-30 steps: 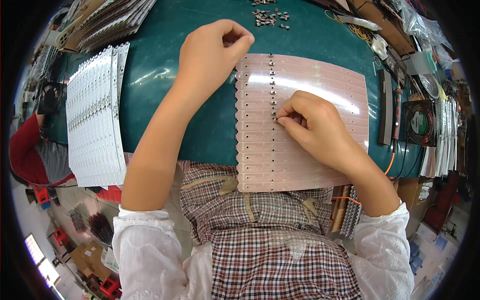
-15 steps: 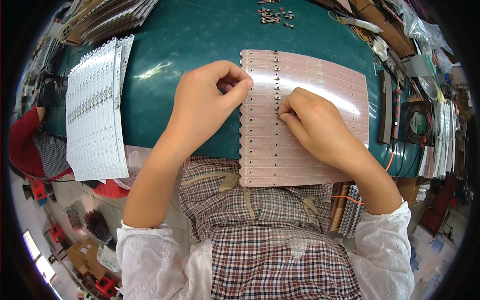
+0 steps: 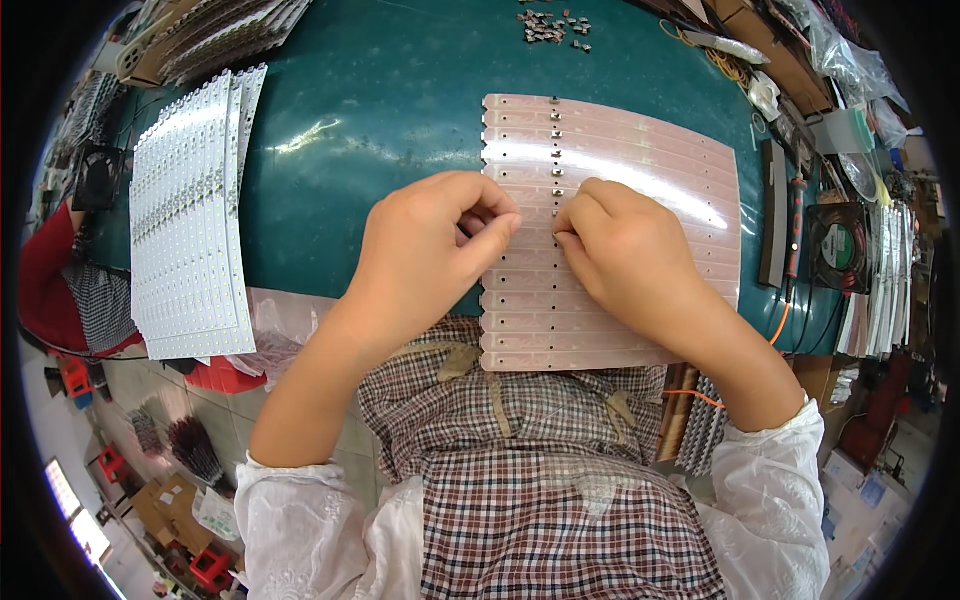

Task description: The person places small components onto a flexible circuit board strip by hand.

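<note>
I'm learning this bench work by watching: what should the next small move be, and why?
Probably the right hand, pinched over the pink panel, should press lightly right there, in line with the small metal parts. Those form a column down the panel's upper part, while the lower strips show none. Whether the hand holds a part is hidden.

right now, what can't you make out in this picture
Head view:
Right hand: whether it pinches anything, hidden by its fingers.
Left hand: whether it holds anything, too small to tell.
Pink panel: partly covered by both hands.
Loose metal parts: too small for detail.
</note>
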Action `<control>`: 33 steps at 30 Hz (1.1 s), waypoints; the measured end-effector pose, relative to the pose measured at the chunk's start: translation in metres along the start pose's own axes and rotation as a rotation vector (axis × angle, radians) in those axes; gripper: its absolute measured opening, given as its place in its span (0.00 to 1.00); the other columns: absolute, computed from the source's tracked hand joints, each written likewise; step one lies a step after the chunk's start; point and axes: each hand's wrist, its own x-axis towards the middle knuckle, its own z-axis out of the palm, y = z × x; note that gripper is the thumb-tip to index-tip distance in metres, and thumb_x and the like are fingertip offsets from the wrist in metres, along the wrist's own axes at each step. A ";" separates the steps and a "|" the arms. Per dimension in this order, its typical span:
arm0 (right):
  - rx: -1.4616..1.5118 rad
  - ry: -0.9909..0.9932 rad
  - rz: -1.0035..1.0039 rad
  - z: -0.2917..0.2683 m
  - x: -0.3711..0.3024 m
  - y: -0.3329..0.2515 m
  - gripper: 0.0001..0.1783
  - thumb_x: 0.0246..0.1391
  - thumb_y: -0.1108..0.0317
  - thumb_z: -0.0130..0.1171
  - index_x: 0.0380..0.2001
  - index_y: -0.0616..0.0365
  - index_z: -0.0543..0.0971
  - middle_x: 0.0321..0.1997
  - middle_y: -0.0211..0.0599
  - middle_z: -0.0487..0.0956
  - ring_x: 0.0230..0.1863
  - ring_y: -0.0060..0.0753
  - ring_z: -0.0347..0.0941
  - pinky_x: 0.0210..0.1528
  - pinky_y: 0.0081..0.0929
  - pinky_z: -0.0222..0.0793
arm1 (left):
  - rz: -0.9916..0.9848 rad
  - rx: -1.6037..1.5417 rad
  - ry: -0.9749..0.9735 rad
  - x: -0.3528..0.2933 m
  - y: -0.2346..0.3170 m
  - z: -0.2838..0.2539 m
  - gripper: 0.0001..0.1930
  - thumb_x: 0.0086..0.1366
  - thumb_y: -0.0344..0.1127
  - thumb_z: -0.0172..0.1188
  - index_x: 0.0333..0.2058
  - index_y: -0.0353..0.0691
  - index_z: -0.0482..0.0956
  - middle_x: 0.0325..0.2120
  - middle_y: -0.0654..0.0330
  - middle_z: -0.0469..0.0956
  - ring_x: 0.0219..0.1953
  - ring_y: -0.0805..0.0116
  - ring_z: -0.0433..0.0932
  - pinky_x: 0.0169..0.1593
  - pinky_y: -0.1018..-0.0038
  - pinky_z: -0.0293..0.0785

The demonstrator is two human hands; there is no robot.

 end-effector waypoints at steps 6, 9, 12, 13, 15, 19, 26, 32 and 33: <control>-0.143 -0.019 -0.122 0.002 0.003 0.000 0.05 0.41 0.75 0.61 0.25 0.62 0.77 0.29 0.42 0.77 0.34 0.47 0.78 0.35 0.40 0.76 | 0.140 0.101 -0.012 -0.007 -0.002 0.016 0.04 0.59 0.27 0.68 0.34 0.35 0.84 0.28 0.61 0.79 0.25 0.75 0.77 0.31 0.78 0.73; -0.046 -0.039 -0.010 0.001 0.001 0.005 0.05 0.44 0.73 0.62 0.26 0.62 0.79 0.30 0.43 0.78 0.34 0.48 0.79 0.36 0.40 0.76 | 0.224 0.149 0.009 -0.007 -0.004 0.026 0.05 0.59 0.28 0.69 0.33 0.35 0.84 0.27 0.60 0.79 0.25 0.71 0.77 0.31 0.76 0.73; 0.211 -0.037 0.120 -0.010 0.001 0.008 0.05 0.48 0.72 0.63 0.28 0.62 0.81 0.31 0.44 0.81 0.35 0.48 0.80 0.38 0.40 0.76 | 0.266 0.224 0.042 -0.006 -0.001 0.032 0.05 0.59 0.30 0.69 0.32 0.35 0.84 0.27 0.59 0.79 0.25 0.67 0.78 0.32 0.73 0.75; 0.254 -0.069 0.166 -0.015 0.002 0.009 0.06 0.49 0.71 0.63 0.29 0.62 0.82 0.31 0.44 0.81 0.34 0.48 0.80 0.38 0.40 0.76 | 0.263 0.228 0.043 -0.006 -0.001 0.033 0.05 0.59 0.30 0.69 0.32 0.35 0.84 0.27 0.59 0.79 0.25 0.67 0.78 0.32 0.73 0.75; 0.239 -0.067 0.166 -0.024 0.006 0.016 0.07 0.51 0.71 0.62 0.31 0.63 0.83 0.31 0.45 0.82 0.33 0.46 0.80 0.38 0.38 0.75 | 0.281 0.257 0.082 -0.005 -0.002 0.036 0.05 0.59 0.31 0.69 0.31 0.36 0.84 0.27 0.58 0.80 0.26 0.65 0.79 0.32 0.71 0.75; 0.271 -0.008 0.222 -0.037 0.020 0.035 0.08 0.53 0.71 0.63 0.33 0.65 0.83 0.31 0.44 0.83 0.32 0.36 0.81 0.38 0.32 0.76 | 0.260 0.275 0.066 -0.004 -0.001 0.037 0.05 0.60 0.32 0.68 0.31 0.36 0.84 0.27 0.58 0.80 0.26 0.64 0.79 0.32 0.70 0.75; 0.250 0.136 0.274 -0.042 0.041 0.062 0.08 0.56 0.71 0.64 0.34 0.66 0.84 0.30 0.41 0.85 0.32 0.31 0.81 0.38 0.28 0.76 | 0.376 0.337 0.093 -0.003 -0.001 0.039 0.05 0.57 0.30 0.70 0.29 0.38 0.82 0.26 0.61 0.79 0.27 0.64 0.79 0.33 0.70 0.75; 0.114 0.214 0.310 -0.029 0.063 0.106 0.10 0.55 0.66 0.65 0.35 0.62 0.85 0.30 0.40 0.85 0.32 0.35 0.81 0.38 0.32 0.75 | 0.522 0.482 0.139 -0.004 -0.002 0.046 0.07 0.53 0.30 0.71 0.27 0.42 0.80 0.26 0.62 0.77 0.30 0.63 0.78 0.33 0.69 0.75; 0.054 0.247 0.298 -0.023 0.068 0.114 0.10 0.55 0.65 0.65 0.35 0.61 0.86 0.31 0.40 0.85 0.32 0.36 0.81 0.38 0.33 0.75 | 0.546 0.523 0.142 -0.004 -0.002 0.046 0.07 0.52 0.30 0.71 0.27 0.42 0.80 0.27 0.63 0.76 0.30 0.64 0.77 0.32 0.69 0.75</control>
